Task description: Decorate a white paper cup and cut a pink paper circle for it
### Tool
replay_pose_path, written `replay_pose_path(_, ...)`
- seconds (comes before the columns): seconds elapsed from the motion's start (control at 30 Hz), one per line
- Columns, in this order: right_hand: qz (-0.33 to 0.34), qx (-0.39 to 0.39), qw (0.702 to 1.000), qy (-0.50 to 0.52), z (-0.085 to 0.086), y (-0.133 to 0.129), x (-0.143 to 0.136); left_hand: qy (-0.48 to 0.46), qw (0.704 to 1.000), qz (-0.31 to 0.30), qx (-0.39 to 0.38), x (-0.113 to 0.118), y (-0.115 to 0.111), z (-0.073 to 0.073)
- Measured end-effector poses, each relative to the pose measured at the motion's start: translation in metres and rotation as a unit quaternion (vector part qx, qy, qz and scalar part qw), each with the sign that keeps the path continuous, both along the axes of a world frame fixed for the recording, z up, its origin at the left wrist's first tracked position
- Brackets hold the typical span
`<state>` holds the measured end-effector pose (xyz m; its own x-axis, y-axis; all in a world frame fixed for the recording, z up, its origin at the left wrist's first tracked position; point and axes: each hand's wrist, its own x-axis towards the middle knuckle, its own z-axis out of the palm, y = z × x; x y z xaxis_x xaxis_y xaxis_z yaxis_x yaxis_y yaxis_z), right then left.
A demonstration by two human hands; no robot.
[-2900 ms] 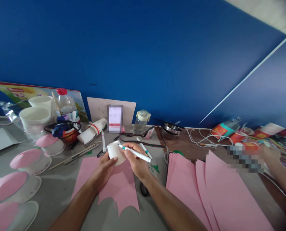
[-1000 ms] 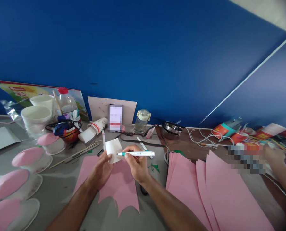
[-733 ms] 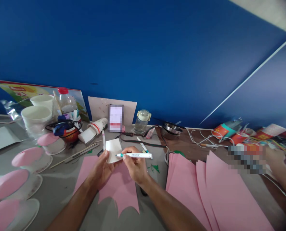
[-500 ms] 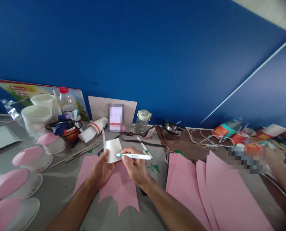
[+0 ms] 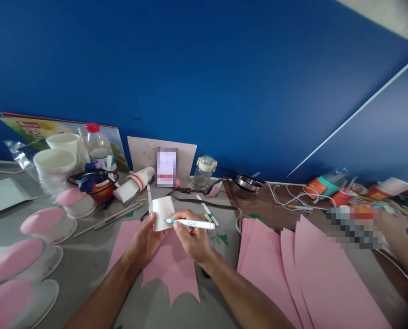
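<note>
A small white card (image 5: 163, 211) is held up by my left hand (image 5: 147, 242), its thumb on the card's left edge. My right hand (image 5: 193, 241) grips a white marker (image 5: 196, 224) with a teal tip, and the tip meets the card's lower right part or lies just over it. Beneath both hands a pink paper sheet (image 5: 181, 274) with a scalloped lower edge lies on the grey table. Another white marker (image 5: 204, 206) rests beyond my right hand.
Pink-topped bowls (image 5: 17, 259) line the left side, with paper cups (image 5: 55, 162) and a bottle (image 5: 99, 146) behind. Pink sheets (image 5: 264, 256) lie right. A glass jar (image 5: 203, 176) and metal bowls (image 5: 245, 185) stand at the back. Another person's arm (image 5: 401, 242) reaches in far right.
The whole view has shifted slightly, so objects at left appear a little farther right. My hands keep nearly the same pose, and the marker's rear end has tilted or moved very slightly.
</note>
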<state>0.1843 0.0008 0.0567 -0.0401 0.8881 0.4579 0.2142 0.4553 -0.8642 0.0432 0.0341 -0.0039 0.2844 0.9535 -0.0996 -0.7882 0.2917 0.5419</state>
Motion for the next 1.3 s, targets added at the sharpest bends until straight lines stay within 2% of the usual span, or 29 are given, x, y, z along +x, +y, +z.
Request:
replay_pose_path(0.9, 0.005, 0.002, 1.0, -0.029, -0.0023, 0.002, 0.0017, 0.026, 1.0, 0.011, -0.005, 0.0003, 0.0005, 0.0024)
replay_pose_path(1.3, 0.044, -0.054, 0.997, -0.018, -0.0013, 0.0011, 0.0013, 0.032, 0.999, -0.011, 0.006, -0.0029, 0.0014, -0.0004)
